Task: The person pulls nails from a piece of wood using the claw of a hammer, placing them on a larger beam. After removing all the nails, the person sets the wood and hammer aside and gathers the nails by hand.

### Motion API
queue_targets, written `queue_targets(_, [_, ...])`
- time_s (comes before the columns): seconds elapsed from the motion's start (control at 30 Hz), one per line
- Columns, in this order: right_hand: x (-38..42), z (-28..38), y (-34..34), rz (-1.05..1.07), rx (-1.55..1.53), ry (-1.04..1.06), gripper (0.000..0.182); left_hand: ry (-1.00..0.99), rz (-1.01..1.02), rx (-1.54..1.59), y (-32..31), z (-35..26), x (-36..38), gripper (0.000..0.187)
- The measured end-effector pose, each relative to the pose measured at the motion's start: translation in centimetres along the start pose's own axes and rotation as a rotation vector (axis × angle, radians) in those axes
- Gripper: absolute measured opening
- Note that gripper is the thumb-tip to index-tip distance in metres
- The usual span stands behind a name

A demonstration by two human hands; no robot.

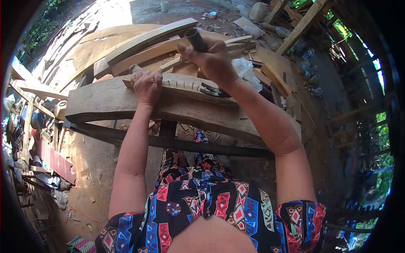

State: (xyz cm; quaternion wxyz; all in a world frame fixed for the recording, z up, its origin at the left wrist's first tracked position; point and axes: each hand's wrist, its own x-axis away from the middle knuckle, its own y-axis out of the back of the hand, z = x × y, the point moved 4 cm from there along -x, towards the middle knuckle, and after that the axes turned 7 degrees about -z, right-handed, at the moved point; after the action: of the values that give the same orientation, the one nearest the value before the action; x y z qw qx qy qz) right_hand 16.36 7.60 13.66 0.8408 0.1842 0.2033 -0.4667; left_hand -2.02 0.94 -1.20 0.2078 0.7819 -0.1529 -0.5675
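My right hand (214,59) is wrapped round the dark tubular handle of a claw hammer (196,41), its hollow end pointing up toward the far side. Below that hand the dark claw head rests at a narrow wooden strip (180,87). Several nails (185,84) stick up in a row along the strip, just left of the claw. At the strip's left end my left hand (147,85) is closed over the wood, holding it down. The strip lies on a thick wooden slab (97,101). The hammer's middle is hidden behind my right hand.
Long planks (147,38) and offcuts lie beyond the slab. A clear plastic bag (246,71) sits to the right among wood pieces. Under the slab runs a dark metal bar (198,146). Timber and clutter stand at the left, and a slanted post (301,27) at upper right.
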Motion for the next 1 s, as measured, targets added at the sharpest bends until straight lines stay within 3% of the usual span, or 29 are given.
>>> queue_targets(0.07, [0.7, -0.5, -0.5, 0.132, -0.015, 0.029, 0.024, 0.029, 0.063, -0.002, 0.3, 0.0, 0.1, 0.04])
queue_targets(0.1, [1.1, -0.1, 3.1, 0.066, -0.068, -0.171, 0.028, 0.026, 0.076, -0.004, 0.4, -0.2, 0.3, 0.04])
queue_targets(0.13, [0.8, -2.3, 8.7, -0.055, -0.415, -0.185, 0.035, 0.034, 0.111, -0.029, 0.3, -0.1, 0.3, 0.04])
queue_targets(0.2, [1.6, -3.2, 17.3, -0.281, -0.779, -0.161, 0.039, 0.052, 0.113, -0.061, 0.2, 0.2, -0.1, 0.041])
queue_targets(0.3, [3.8, -1.8, 21.0, -0.461, -0.764, -0.124, 0.04, -0.007, 0.057, -0.032, 0.0, 0.2, 0.0, 0.042])
queue_targets(0.37, [4.6, -1.1, 19.6, -0.536, -0.515, -0.22, 0.041, 0.017, 0.091, -0.05, -0.2, 0.9, 0.2, 0.041])
queue_targets(0.57, [5.1, -0.4, 18.8, -0.412, -0.461, -0.211, 0.037, 0.004, 0.058, -0.012, -0.5, 1.4, 0.6, 0.041])
queue_targets(0.87, [7.6, -2.1, 14.6, 0.004, 0.122, -0.26, 0.029, 0.027, 0.081, -0.024, -0.9, 1.4, 0.7, 0.043])
queue_targets(1.0, [7.2, -2.0, 14.0, 0.077, 0.144, -0.225, 0.03, 0.03, 0.087, -0.017, -0.9, 1.5, 0.8, 0.042])
